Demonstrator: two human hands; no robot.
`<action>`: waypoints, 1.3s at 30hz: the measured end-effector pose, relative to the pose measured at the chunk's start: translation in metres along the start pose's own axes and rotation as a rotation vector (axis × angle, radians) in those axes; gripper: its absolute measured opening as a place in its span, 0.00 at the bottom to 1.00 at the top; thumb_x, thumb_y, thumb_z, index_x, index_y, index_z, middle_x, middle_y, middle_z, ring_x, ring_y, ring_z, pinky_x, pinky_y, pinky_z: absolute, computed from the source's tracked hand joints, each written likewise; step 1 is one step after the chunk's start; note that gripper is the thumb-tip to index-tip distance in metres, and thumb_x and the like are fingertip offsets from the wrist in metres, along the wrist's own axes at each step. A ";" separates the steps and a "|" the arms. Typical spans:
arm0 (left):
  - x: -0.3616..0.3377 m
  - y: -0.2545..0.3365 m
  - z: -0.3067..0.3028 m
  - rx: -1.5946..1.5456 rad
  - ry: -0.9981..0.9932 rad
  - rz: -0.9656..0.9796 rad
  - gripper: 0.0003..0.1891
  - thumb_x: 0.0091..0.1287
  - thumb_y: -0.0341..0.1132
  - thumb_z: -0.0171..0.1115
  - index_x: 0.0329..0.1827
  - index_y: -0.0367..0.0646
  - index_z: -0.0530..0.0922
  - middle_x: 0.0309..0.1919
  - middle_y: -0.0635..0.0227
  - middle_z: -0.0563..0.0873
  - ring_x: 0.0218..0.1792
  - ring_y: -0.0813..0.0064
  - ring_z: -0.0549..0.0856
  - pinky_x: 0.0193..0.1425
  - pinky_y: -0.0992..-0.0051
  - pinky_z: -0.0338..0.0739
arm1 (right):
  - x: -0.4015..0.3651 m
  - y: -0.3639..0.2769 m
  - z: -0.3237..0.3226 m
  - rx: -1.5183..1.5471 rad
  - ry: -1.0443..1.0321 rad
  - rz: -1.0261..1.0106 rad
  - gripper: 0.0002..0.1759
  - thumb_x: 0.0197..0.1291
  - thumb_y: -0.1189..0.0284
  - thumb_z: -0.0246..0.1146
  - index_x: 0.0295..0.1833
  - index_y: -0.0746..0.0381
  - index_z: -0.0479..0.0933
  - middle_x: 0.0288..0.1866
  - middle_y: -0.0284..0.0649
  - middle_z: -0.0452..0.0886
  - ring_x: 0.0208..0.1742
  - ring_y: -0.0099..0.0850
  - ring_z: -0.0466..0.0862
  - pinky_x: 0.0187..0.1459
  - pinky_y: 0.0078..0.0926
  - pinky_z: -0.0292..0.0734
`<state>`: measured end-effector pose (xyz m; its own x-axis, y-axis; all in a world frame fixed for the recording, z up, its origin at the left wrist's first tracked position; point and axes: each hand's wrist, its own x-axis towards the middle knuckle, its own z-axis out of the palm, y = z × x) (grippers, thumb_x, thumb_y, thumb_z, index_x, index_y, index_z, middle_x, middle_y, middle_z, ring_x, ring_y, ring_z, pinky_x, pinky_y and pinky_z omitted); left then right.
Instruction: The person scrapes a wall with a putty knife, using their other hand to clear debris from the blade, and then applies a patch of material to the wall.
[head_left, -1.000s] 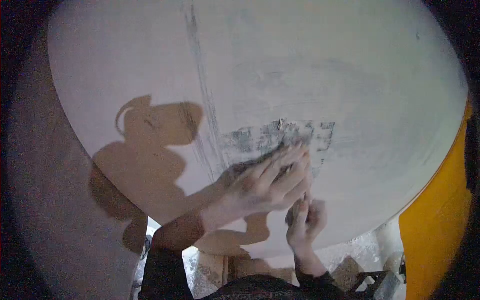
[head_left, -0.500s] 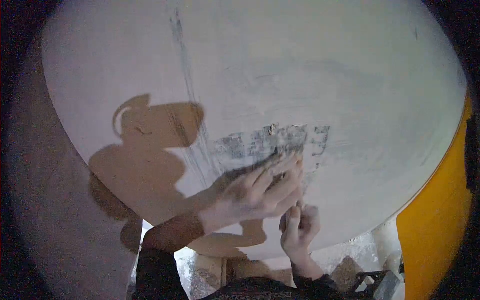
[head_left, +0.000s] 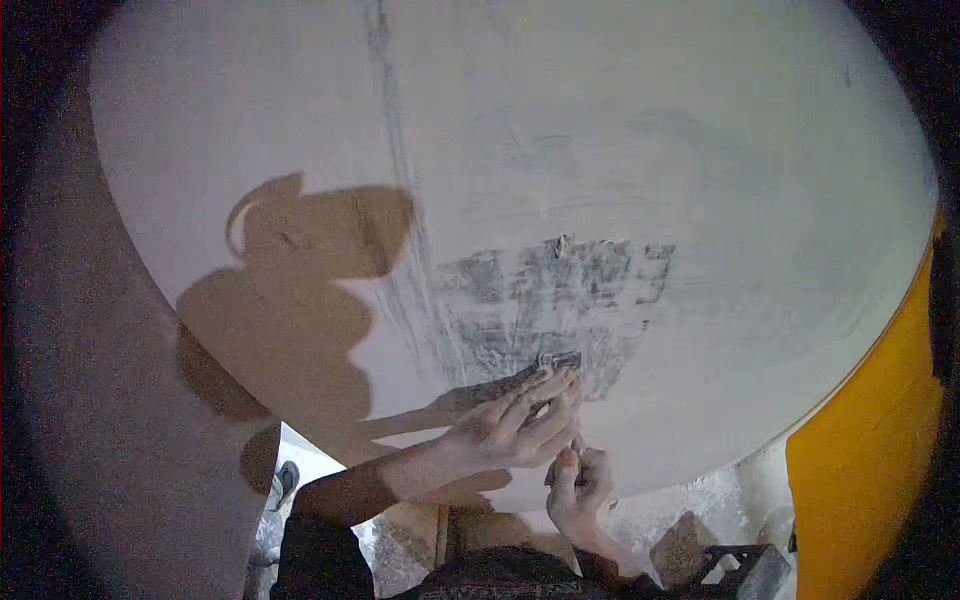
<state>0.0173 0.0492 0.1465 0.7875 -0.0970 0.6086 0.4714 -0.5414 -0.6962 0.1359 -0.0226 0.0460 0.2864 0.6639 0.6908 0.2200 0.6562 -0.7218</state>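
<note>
A large pale, rounded panel (head_left: 750,200) fills most of the view, with a dark scraped patch (head_left: 520,290) in its middle. At the patch's lower edge is the dark, flat end of what looks like a scraper (head_left: 560,361). My left hand (head_left: 520,420) reaches in from the left, its fingers closed over the tool and pressing near that end. Just below, my right hand (head_left: 582,490) is closed in a fist around the lower part of the tool, thumb uppermost. Fingers hide most of the tool's length.
An orange panel (head_left: 860,450) runs along the right side. Below the pale panel's lower rim lie a dusty floor (head_left: 640,505), a grey block (head_left: 682,548) and a dark frame-like object (head_left: 745,568). A shoe (head_left: 286,482) shows at lower left. My shadow (head_left: 310,260) falls across the panel.
Both hands have moved down the panel towards my body with the tool. More of the dark scraped patch now shows above them, and the tool's flat end has come into sight.
</note>
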 end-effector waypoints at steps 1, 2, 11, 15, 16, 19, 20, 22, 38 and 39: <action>-0.003 0.000 0.003 -0.018 0.017 -0.011 0.11 0.53 0.34 0.59 0.38 0.40 0.79 0.42 0.64 0.80 0.53 0.65 0.79 0.59 0.70 0.76 | -0.002 0.000 0.003 -0.010 0.026 0.002 0.06 0.68 0.76 0.46 0.37 0.64 0.59 0.20 0.36 0.70 0.16 0.17 0.68 0.17 0.16 0.63; 0.000 -0.003 0.003 -0.036 0.035 -0.024 0.10 0.53 0.36 0.58 0.36 0.42 0.78 0.43 0.65 0.79 0.55 0.63 0.77 0.59 0.69 0.76 | 0.001 -0.004 0.004 -0.023 0.049 0.004 0.06 0.68 0.76 0.46 0.36 0.64 0.59 0.20 0.37 0.70 0.16 0.17 0.68 0.17 0.16 0.63; -0.007 -0.001 -0.003 0.003 -0.021 -0.016 0.11 0.54 0.35 0.58 0.37 0.39 0.78 0.44 0.64 0.79 0.53 0.64 0.78 0.58 0.71 0.77 | -0.001 -0.002 0.001 0.071 0.023 0.003 0.07 0.67 0.76 0.47 0.35 0.63 0.60 0.18 0.35 0.67 0.14 0.18 0.67 0.16 0.17 0.63; 0.006 -0.020 -0.012 -0.027 0.018 -0.074 0.10 0.54 0.34 0.59 0.37 0.39 0.78 0.43 0.64 0.80 0.54 0.66 0.78 0.57 0.73 0.77 | 0.020 -0.014 0.004 -0.026 -0.016 0.059 0.07 0.67 0.76 0.49 0.35 0.64 0.61 0.18 0.35 0.68 0.14 0.17 0.67 0.17 0.17 0.64; 0.005 -0.019 -0.013 -0.026 -0.008 -0.093 0.10 0.55 0.33 0.59 0.39 0.40 0.79 0.45 0.63 0.80 0.53 0.65 0.79 0.58 0.71 0.76 | 0.025 -0.014 0.004 -0.006 -0.039 0.049 0.07 0.67 0.76 0.49 0.35 0.64 0.61 0.18 0.36 0.69 0.15 0.17 0.67 0.17 0.17 0.64; 0.007 -0.003 -0.012 0.030 -0.068 -0.054 0.12 0.56 0.32 0.58 0.43 0.40 0.79 0.47 0.63 0.80 0.53 0.65 0.80 0.59 0.68 0.75 | 0.012 -0.022 -0.013 0.078 -0.039 0.093 0.06 0.67 0.76 0.50 0.36 0.64 0.62 0.20 0.37 0.71 0.15 0.17 0.67 0.17 0.17 0.65; 0.002 0.002 -0.009 0.023 -0.061 -0.056 0.12 0.57 0.32 0.57 0.43 0.40 0.79 0.48 0.63 0.80 0.53 0.65 0.80 0.59 0.68 0.75 | 0.013 -0.021 -0.013 0.079 -0.031 0.093 0.06 0.67 0.76 0.50 0.36 0.64 0.62 0.20 0.37 0.71 0.15 0.17 0.67 0.17 0.17 0.65; 0.008 -0.003 -0.014 0.005 -0.059 -0.058 0.12 0.57 0.33 0.57 0.44 0.40 0.79 0.48 0.63 0.79 0.54 0.66 0.79 0.60 0.68 0.74 | 0.014 -0.021 -0.016 -0.090 -0.040 0.021 0.06 0.66 0.77 0.50 0.35 0.64 0.62 0.22 0.38 0.71 0.15 0.17 0.68 0.17 0.17 0.65; 0.008 -0.011 -0.028 -0.023 -0.100 -0.104 0.12 0.58 0.33 0.55 0.42 0.38 0.78 0.48 0.62 0.78 0.53 0.65 0.78 0.60 0.69 0.74 | 0.016 -0.029 -0.015 0.015 -0.095 0.058 0.06 0.66 0.76 0.51 0.39 0.66 0.62 0.28 0.43 0.76 0.16 0.16 0.70 0.16 0.16 0.65; 0.006 -0.012 -0.027 -0.015 -0.096 -0.098 0.12 0.58 0.33 0.55 0.42 0.38 0.78 0.48 0.62 0.78 0.53 0.65 0.78 0.60 0.69 0.74 | 0.016 -0.032 -0.013 0.012 -0.142 0.097 0.05 0.66 0.76 0.51 0.39 0.66 0.63 0.28 0.43 0.76 0.16 0.16 0.70 0.16 0.16 0.65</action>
<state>0.0060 0.0325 0.1688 0.7727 0.0369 0.6337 0.5424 -0.5572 -0.6288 0.1450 -0.0380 0.0795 0.1709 0.7676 0.6178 0.1864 0.5905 -0.7852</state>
